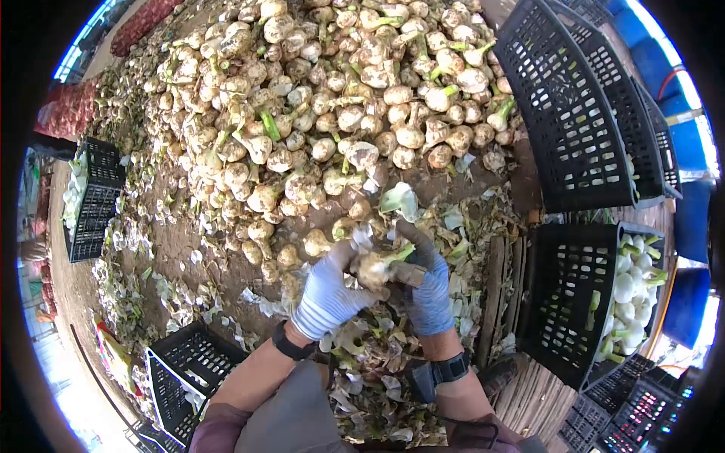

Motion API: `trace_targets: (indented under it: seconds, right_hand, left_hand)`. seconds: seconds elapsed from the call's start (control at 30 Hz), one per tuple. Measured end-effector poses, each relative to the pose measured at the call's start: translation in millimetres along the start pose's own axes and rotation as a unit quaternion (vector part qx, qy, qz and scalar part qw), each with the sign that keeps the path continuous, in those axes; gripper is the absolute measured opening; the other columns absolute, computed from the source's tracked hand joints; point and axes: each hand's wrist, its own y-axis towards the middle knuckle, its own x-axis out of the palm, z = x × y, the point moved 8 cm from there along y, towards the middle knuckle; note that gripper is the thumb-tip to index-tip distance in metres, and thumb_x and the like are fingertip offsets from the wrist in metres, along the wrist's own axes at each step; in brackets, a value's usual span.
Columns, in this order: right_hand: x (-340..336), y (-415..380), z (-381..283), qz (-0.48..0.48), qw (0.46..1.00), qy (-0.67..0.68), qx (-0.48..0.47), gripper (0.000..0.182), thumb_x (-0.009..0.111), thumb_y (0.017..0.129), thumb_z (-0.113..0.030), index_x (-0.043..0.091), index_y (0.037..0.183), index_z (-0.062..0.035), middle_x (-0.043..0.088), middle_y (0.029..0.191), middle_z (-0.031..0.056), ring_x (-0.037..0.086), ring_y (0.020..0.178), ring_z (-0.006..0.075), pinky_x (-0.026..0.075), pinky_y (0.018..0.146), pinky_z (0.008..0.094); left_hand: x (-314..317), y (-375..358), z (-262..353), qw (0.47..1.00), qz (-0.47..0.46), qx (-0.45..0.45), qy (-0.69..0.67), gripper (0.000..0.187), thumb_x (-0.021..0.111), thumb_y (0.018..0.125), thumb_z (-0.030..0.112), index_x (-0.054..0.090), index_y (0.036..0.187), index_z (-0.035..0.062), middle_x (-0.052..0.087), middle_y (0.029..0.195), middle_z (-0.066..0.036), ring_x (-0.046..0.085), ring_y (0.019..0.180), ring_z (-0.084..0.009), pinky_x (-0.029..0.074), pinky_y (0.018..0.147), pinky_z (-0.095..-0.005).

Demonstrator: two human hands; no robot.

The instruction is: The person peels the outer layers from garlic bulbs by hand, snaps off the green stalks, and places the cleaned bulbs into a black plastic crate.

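Observation:
Both my hands wear blue and white work gloves and meet in front of me at the middle. My left hand is closed round the left side of a pale, dirty bulb with a short green stem. From the right, my right hand grips the same bulb near its stem. A loose white-green peel shows just above the fingers. Beyond my hands lies a large pile of unpeeled bulbs with dry brown skins and some green stems.
A black crate at the right holds clean white bulbs. Black crates stand tilted above it. Another crate is at the far left, one more at the lower left. Peel scraps litter the ground.

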Motion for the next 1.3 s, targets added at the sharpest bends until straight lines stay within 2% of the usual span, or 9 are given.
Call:
trace_targets:
  seconds: [0.17,0.37,0.43,0.5,0.57,0.9,1.03,1.13,1.3]
  right_hand:
    - [19,-8,-30,-0.058,0.992,-0.079,-0.085,0.054,0.06,0.07,0.001,0.048,0.122,-0.0009,0.052,0.116,0.0068,0.05,0.103,0.0155,0.04,0.09,0.0291]
    - [7,-11,-24,-0.029,0.983,-0.13,-0.127,0.057,0.059,0.072,0.002,0.042,0.128,-0.0007,0.051,0.117,0.0071,0.051,0.102,0.0151,0.042,0.087,0.027]
    - [0,-10,-23,0.001,0.986,-0.098,-0.138,0.058,0.059,0.073,0.002,0.042,0.128,-0.0005,0.051,0.117,0.0081,0.051,0.102,0.0152,0.042,0.087,0.0262]
    - [-17,-11,18,0.057,0.997,0.008,0.051,0.061,0.059,0.072,0.003,0.04,0.13,-0.0005,0.055,0.11,0.0102,0.055,0.097,0.0164,0.045,0.083,0.0262]
    - [-14,-13,29,0.049,0.987,0.114,0.099,0.058,0.061,0.07,0.004,0.044,0.126,0.0002,0.06,0.098,0.0097,0.06,0.081,0.0163,0.05,0.071,0.0266]
    - [13,-26,23,-0.003,0.986,0.082,0.142,0.034,0.066,0.066,0.003,0.062,0.099,-0.0006,0.064,0.077,0.0062,0.058,0.062,0.0128,0.047,0.053,0.0252]
    - [-7,-31,16,0.066,0.99,-0.004,0.127,0.025,0.06,0.075,-0.003,0.065,0.1,-0.0017,0.061,0.073,0.0,0.052,0.059,0.0081,0.041,0.051,0.0224]
    - [-15,-16,11,0.078,0.995,-0.05,0.043,0.024,0.062,0.071,-0.002,0.065,0.095,0.0004,0.062,0.073,0.0029,0.055,0.06,0.0106,0.043,0.053,0.023]
    - [-21,-12,6,0.059,0.936,-0.331,-0.105,0.022,0.067,0.071,-0.009,0.065,0.092,-0.0033,0.065,0.072,0.0105,0.062,0.066,0.0136,0.049,0.062,0.0276]
  left_hand:
    - [28,-12,-27,0.788,-0.033,-0.212,-0.577,0.065,0.076,0.071,0.017,0.042,0.121,-0.0052,0.059,0.105,-0.012,0.059,0.09,-0.018,0.05,0.078,-0.0295]
    - [42,-15,-29,0.769,-0.066,-0.232,-0.591,0.064,0.071,0.076,0.021,0.038,0.125,-0.0048,0.057,0.108,-0.012,0.058,0.097,-0.0187,0.048,0.082,-0.0314]
    - [33,-7,-32,0.875,-0.035,-0.18,-0.448,0.056,0.065,0.081,0.016,0.038,0.125,-0.0053,0.057,0.108,-0.011,0.058,0.093,-0.0174,0.05,0.077,-0.029]
    - [45,-14,-41,0.721,0.007,-0.219,-0.658,0.05,0.064,0.081,0.008,0.041,0.123,-0.0057,0.057,0.108,-0.011,0.057,0.093,-0.0163,0.05,0.078,-0.0278]
    - [26,-10,-20,0.94,-0.044,-0.152,-0.302,0.053,0.065,0.08,0.004,0.039,0.125,-0.0058,0.058,0.107,-0.011,0.056,0.094,-0.0156,0.049,0.079,-0.0272]
    - [37,-20,-53,0.73,-0.039,-0.291,-0.618,0.03,0.061,0.084,0.012,0.054,0.108,-0.0047,0.063,0.095,-0.011,0.062,0.084,-0.0205,0.051,0.072,-0.0312]
    - [34,-17,-48,0.783,-0.06,-0.325,-0.527,0.032,0.061,0.085,0.013,0.053,0.111,-0.0032,0.062,0.096,-0.01,0.06,0.087,-0.0183,0.05,0.076,-0.0304]
    - [22,-8,-35,0.956,-0.042,-0.112,-0.269,0.039,0.064,0.084,0.016,0.054,0.115,-0.0043,0.061,0.099,-0.005,0.056,0.09,-0.0129,0.047,0.078,-0.0244]
    - [12,-9,-17,0.961,-0.05,-0.15,-0.226,0.045,0.067,0.076,0.012,0.052,0.114,-0.0066,0.064,0.091,-0.007,0.06,0.08,-0.0157,0.049,0.073,-0.0256]
